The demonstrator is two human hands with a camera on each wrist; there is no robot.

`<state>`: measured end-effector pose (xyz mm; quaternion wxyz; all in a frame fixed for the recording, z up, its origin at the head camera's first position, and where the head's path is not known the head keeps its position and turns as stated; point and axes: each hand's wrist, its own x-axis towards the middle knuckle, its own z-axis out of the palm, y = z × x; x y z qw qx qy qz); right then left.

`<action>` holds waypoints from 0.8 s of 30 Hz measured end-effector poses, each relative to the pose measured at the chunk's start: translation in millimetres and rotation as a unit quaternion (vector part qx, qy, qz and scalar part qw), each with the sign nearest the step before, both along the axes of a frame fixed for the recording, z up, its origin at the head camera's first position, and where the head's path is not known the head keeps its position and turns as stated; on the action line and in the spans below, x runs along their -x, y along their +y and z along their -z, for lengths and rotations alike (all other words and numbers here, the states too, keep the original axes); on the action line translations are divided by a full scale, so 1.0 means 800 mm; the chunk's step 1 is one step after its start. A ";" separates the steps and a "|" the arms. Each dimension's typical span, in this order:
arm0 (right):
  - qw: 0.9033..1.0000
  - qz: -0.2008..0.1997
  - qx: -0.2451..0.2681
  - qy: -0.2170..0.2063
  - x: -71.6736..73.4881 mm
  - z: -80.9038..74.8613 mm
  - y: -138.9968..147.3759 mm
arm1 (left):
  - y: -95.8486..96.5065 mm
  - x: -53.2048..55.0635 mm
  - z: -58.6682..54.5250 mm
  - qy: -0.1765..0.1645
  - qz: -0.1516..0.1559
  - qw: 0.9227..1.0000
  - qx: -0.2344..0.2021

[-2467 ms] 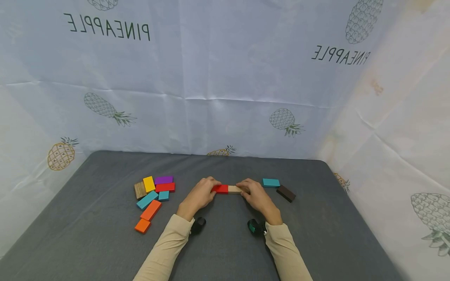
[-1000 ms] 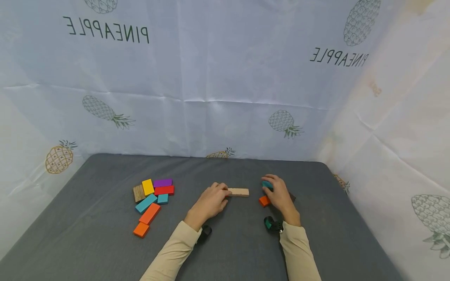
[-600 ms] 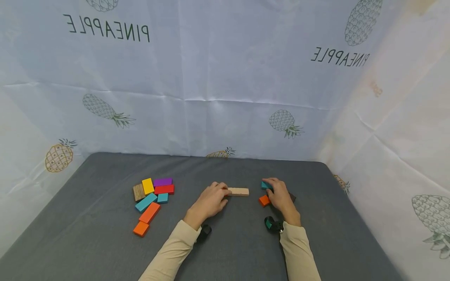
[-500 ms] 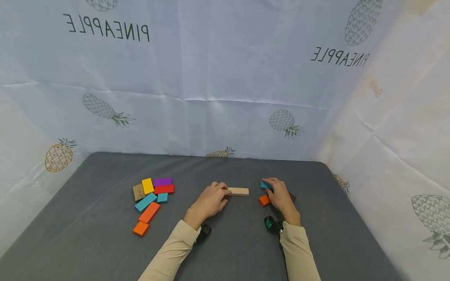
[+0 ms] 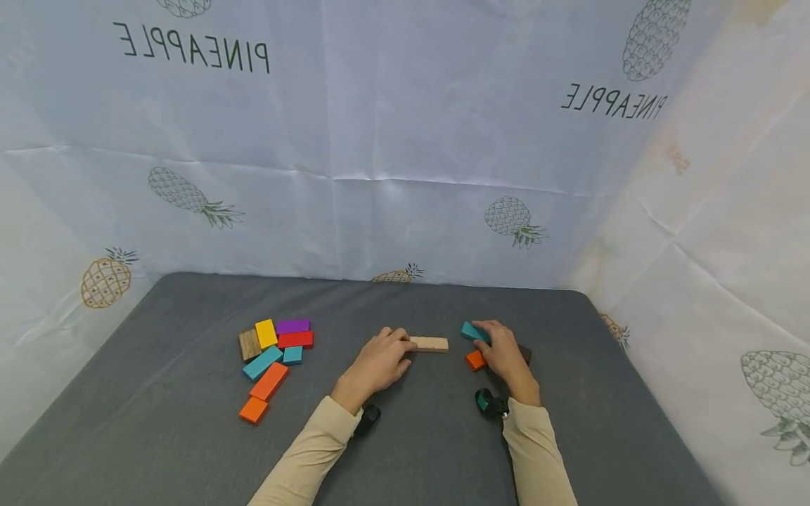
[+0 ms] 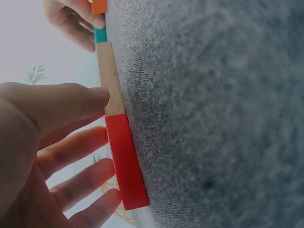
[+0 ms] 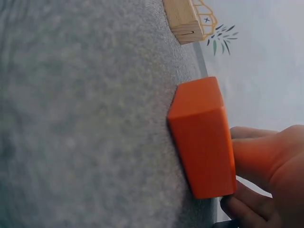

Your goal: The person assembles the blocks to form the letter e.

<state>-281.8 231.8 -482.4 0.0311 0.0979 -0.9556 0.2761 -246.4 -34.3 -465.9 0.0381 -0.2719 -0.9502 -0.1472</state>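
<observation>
In the head view my left hand (image 5: 378,360) is at a row of blocks in the middle of the table. The left wrist view shows its thumb on a plain wooden block (image 6: 109,73) and other fingertips along the far side of a red block (image 6: 127,164), set end to end with it. My right hand (image 5: 506,356) holds a teal block (image 5: 474,332) between thumb and fingers, its right end hidden. Just in front lies an orange block (image 5: 476,360), large in the right wrist view. A dark brown block (image 5: 526,353) is partly covered by that hand.
At the left lies a cluster of several blocks, among them a yellow block (image 5: 266,334), a purple block (image 5: 293,326), and a long orange block (image 5: 269,381). The grey table (image 5: 405,450) ends at a hanging pineapple-print cloth (image 5: 405,140).
My right hand has moved right, from the plain wooden block to the teal one, which has turned and shifted left. The small orange block has come into sight there. My left hand shifted slightly right.
</observation>
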 end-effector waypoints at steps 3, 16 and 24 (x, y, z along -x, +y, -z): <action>1.000 0.002 0.004 0.001 0.001 -0.001 0.000 | 0.000 0.000 0.000 0.001 0.000 1.000 -0.003; 1.000 0.001 0.011 0.024 -0.005 -0.004 -0.017 | 0.002 -0.001 -0.002 -0.006 -0.006 1.000 0.006; 1.000 -0.002 0.019 0.004 -0.006 -0.004 -0.028 | 0.003 -0.002 -0.001 -0.008 -0.010 1.000 0.006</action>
